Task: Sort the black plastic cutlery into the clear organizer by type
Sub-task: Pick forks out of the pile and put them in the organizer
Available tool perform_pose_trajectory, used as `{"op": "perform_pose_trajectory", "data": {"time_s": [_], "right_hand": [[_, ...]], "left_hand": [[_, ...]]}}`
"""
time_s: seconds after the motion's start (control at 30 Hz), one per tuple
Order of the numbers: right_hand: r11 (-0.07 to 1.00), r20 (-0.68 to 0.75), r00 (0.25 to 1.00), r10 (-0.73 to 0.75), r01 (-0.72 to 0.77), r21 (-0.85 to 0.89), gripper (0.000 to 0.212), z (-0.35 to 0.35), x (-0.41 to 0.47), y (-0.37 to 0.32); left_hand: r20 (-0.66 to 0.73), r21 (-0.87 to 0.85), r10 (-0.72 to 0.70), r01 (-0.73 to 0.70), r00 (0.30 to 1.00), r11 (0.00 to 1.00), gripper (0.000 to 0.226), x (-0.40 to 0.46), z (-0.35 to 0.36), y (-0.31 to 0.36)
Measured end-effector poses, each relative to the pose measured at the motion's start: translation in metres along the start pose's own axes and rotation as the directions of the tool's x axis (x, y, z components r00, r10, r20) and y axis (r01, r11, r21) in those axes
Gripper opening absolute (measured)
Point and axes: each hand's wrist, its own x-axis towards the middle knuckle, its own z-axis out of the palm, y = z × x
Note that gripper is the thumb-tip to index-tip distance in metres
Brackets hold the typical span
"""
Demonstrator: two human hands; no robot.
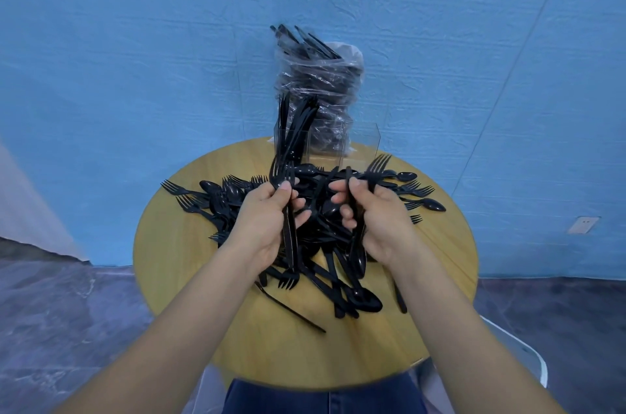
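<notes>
A heap of black plastic cutlery [325, 230], forks and spoons mixed, lies on the round wooden table [189, 251]. My left hand [267, 220] grips a small bunch of black forks [290, 244] above the heap; tines show at both ends. My right hand [376, 224] grips several pieces, a spoon [358, 257] hanging down from it and a fork [377, 166] sticking up. The clear organizer [359, 146] stands at the table's far edge. Its left compartment holds upright black cutlery [293, 129]; the right compartment looks empty.
A clear plastic bag [318, 81] stuffed with more black cutlery stands behind the organizer against the blue wall. A single knife [291, 310] lies apart near the table's front. A white chair [521, 352] shows at lower right, and my knees sit under the near edge.
</notes>
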Motion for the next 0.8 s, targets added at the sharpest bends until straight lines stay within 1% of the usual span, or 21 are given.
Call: {"op": "perform_pose_trajectory", "data": {"time_s": [0.2,0.27,0.33,0.37,0.43,0.5,0.53,0.57,0.63,0.67,0.8], "right_hand": [[0.998,-0.059,0.997,0.054,-0.055,-0.011,0.033,-0.003,0.004,0.002],[0.996,-0.06,0.996,0.061,-0.064,-0.062,0.031,-0.001,0.003,0.004],[0.975,-0.073,0.996,0.043,-0.058,-0.213,0.029,0.001,0.003,0.007],[0.952,-0.098,0.995,0.01,-0.04,-0.305,0.028,0.002,0.004,0.009],[0.894,-0.122,0.988,-0.093,0.029,-0.448,0.03,0.005,0.007,0.009],[0.832,-0.076,0.973,-0.216,0.143,-0.535,0.03,0.01,0.005,0.005],[0.819,-0.028,0.97,-0.243,0.19,-0.542,0.029,0.012,0.004,0.003],[0.829,0.026,0.97,-0.243,0.221,-0.514,0.027,0.015,0.002,0.002],[0.886,0.099,0.972,-0.215,0.237,-0.399,0.023,0.02,-0.002,0.002],[0.898,0.11,0.969,-0.22,0.246,-0.366,0.023,0.02,-0.003,0.001],[0.86,0.098,0.95,-0.297,0.311,-0.405,0.016,0.018,-0.006,-0.002]], "left_hand": [[0.008,0.066,-0.011,0.01,1.0,0.998,0.024,-0.002,0.002,-0.004],[0.019,0.091,-0.02,0.018,1.0,0.996,0.026,-0.003,0.002,-0.005],[0.025,0.121,-0.027,0.024,0.999,0.992,0.027,-0.005,0.003,-0.006],[0.027,0.136,-0.027,0.023,0.999,0.99,0.027,-0.005,0.003,-0.007],[0.037,0.169,-0.023,0.017,0.999,0.986,0.028,-0.005,0.004,-0.008],[0.067,0.2,-0.024,0.01,0.997,0.98,0.027,-0.007,0.005,-0.009],[0.091,0.208,-0.024,0.005,0.996,0.978,0.026,-0.008,0.006,-0.01],[0.115,0.214,-0.024,-0.001,0.993,0.977,0.025,-0.01,0.007,-0.01],[0.15,0.223,-0.026,-0.008,0.988,0.975,0.025,-0.013,0.009,-0.01],[0.161,0.224,-0.025,-0.012,0.987,0.974,0.025,-0.014,0.009,-0.01],[0.194,0.243,-0.032,-0.016,0.981,0.97,0.027,-0.016,0.006,-0.011]]}}
